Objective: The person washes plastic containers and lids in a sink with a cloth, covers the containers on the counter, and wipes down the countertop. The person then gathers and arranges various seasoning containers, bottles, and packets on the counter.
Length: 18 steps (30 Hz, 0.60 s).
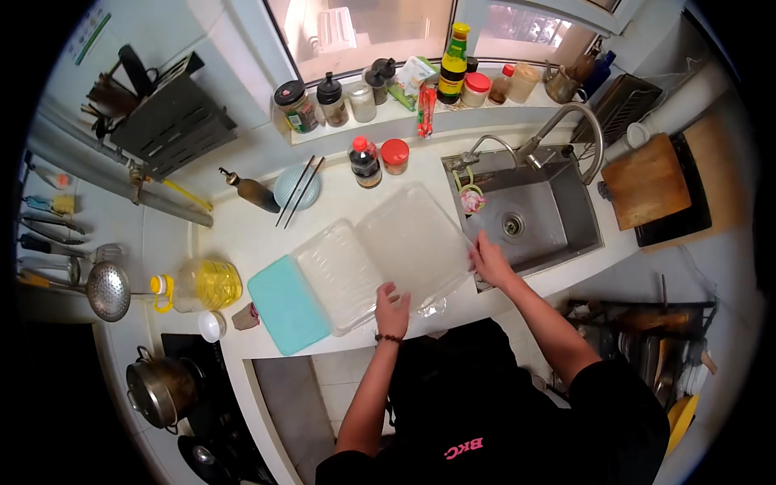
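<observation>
A large clear plastic container [416, 234] lies on the counter left of the sink. My right hand [491, 260] has its fingers closed at the container's right edge. Beside the near left corner of the container is my left hand [392, 309], with thumb and fingers apart; it wears a beaded bracelet. Just left of it lies a ribbed, whitish see-through tray [335, 275], touching or slightly overlapping the clear container. Farther left, a flat turquoise lid [287, 305] adjoins the tray. Some crinkled clear plastic [434, 308] shows at the container's near edge.
The steel sink [558, 218] with its faucet [594, 137] is to the right. Behind stand a sauce bottle [365, 162], a red-lidded jar [395, 156] and a blue bowl [297, 187] with chopsticks [305, 190]. An oil jug [206, 284] stands at left.
</observation>
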{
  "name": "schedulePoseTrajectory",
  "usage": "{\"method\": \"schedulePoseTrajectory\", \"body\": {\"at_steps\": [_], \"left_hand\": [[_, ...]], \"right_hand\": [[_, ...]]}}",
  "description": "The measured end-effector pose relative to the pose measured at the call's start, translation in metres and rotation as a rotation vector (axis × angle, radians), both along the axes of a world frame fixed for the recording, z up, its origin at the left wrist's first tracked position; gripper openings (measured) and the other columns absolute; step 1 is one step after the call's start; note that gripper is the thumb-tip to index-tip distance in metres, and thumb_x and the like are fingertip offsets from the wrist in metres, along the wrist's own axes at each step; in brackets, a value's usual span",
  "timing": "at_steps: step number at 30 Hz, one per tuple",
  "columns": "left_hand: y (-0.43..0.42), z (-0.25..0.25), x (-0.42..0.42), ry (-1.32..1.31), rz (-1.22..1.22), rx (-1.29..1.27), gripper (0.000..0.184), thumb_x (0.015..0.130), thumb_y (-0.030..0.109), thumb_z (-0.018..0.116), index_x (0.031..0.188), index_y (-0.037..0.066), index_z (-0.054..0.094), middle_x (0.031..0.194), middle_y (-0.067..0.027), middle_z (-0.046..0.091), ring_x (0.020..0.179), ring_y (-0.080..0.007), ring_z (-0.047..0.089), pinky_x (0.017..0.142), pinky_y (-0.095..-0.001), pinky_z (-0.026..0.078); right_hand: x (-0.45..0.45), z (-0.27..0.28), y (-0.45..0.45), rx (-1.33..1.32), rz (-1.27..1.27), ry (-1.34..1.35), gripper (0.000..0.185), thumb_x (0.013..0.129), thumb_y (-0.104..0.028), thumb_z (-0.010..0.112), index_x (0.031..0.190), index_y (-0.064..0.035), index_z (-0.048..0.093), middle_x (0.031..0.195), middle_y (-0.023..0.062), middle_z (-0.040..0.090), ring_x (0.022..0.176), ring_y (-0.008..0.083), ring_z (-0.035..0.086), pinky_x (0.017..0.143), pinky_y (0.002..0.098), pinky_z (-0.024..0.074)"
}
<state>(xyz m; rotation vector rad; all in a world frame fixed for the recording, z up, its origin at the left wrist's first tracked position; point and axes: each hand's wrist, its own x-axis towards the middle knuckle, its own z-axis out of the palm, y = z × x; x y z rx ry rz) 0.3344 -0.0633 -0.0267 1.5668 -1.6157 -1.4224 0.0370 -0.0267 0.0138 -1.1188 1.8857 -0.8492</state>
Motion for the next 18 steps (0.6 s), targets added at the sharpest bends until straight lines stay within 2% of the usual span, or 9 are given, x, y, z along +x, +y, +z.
{"method": "schedulePoseTrajectory", "body": {"at_steps": [1,2,3,4,7,10,12,14,18], "left_hand": [[0.002,0.009,-0.006,0.067,0.088,0.004,0.051,0.094,0.017,0.073,0.137,0.001,0.050,0.127,-0.0174,0.063,0.100,-0.0252,0.069,0.080,-0.0364,0.057],[0.006,0.017,-0.016,0.136,0.175,0.008,0.050,0.094,0.016,0.071,0.137,0.002,0.050,0.127,-0.0177,0.063,0.099,-0.0267,0.069,0.080,-0.0369,0.057],[0.011,0.035,-0.032,0.176,0.173,0.016,0.047,0.096,0.007,0.069,0.137,0.003,0.048,0.129,-0.0130,0.060,0.095,-0.0177,0.066,0.075,-0.0302,0.058],[0.017,0.046,-0.051,0.167,0.176,0.011,0.047,0.096,0.007,0.069,0.137,0.003,0.048,0.129,-0.0130,0.060,0.095,-0.0177,0.066,0.075,-0.0302,0.058],[0.042,0.066,-0.123,0.233,0.077,0.041,0.053,0.094,0.002,0.069,0.141,0.004,0.045,0.129,-0.0129,0.060,0.093,-0.0159,0.066,0.074,-0.0283,0.058],[0.073,0.054,-0.200,0.205,-0.038,0.071,0.055,0.095,0.001,0.068,0.144,0.004,0.044,0.129,-0.0129,0.060,0.095,-0.0165,0.067,0.073,-0.0281,0.059],[0.092,0.047,-0.245,0.308,-0.053,0.335,0.056,0.095,-0.004,0.064,0.146,0.004,0.041,0.135,-0.0126,0.058,0.105,-0.0216,0.068,0.079,-0.0315,0.062],[0.108,0.018,-0.279,0.444,-0.047,0.417,0.058,0.095,-0.008,0.060,0.147,-0.001,0.037,0.138,-0.0157,0.056,0.106,-0.0271,0.068,0.079,-0.0353,0.063],[0.118,-0.029,-0.324,0.524,0.054,0.676,0.062,0.093,-0.015,0.054,0.149,0.003,0.035,0.145,-0.0155,0.052,0.112,-0.0302,0.066,0.084,-0.0401,0.062]], "right_hand": [[-0.008,0.004,0.005,-0.008,0.004,-0.015,0.016,0.098,-0.005,0.056,0.107,-0.0019,0.044,0.083,0.0180,0.067,0.073,0.0308,0.073,0.063,0.0410,0.0591],[-0.017,0.006,0.013,-0.050,-0.047,-0.148,0.017,0.098,-0.004,0.055,0.110,-0.0023,0.044,0.082,0.0146,0.065,0.071,0.0243,0.071,0.060,0.0364,0.0581],[-0.030,0.009,0.021,-0.090,-0.096,-0.281,0.019,0.098,-0.003,0.054,0.114,-0.0026,0.045,0.082,0.0111,0.064,0.068,0.0179,0.069,0.057,0.0318,0.0572],[-0.047,0.014,0.031,-0.093,-0.093,-0.291,0.019,0.098,-0.003,0.054,0.114,-0.0026,0.045,0.082,0.0111,0.064,0.068,0.0179,0.069,0.057,0.0318,0.0572],[-0.115,0.031,0.068,-0.199,-0.206,-0.440,0.045,0.094,-0.002,0.054,0.138,-0.0065,0.046,0.084,0.0072,0.063,0.063,0.0134,0.064,0.055,0.0286,0.0536],[-0.187,0.049,0.112,-0.102,-0.223,-0.343,0.047,0.094,-0.005,0.053,0.140,-0.0077,0.051,0.083,0.0053,0.061,0.063,0.0120,0.062,0.053,0.0279,0.0515],[-0.230,0.040,0.139,-0.088,-0.274,-0.346,0.046,0.094,-0.008,0.054,0.140,-0.0075,0.054,0.082,0.0038,0.060,0.063,0.0112,0.061,0.053,0.0279,0.0505],[-0.258,0.048,0.156,-0.082,-0.246,-0.282,0.047,0.093,-0.008,0.057,0.140,-0.0070,0.054,0.083,0.0041,0.060,0.065,0.0114,0.061,0.055,0.0281,0.0506],[-0.279,0.042,0.161,-0.158,-0.195,-0.254,0.061,0.087,-0.013,0.070,0.143,-0.0075,0.048,0.098,0.0098,0.063,0.085,0.0168,0.064,0.073,0.0345,0.0535]]}}
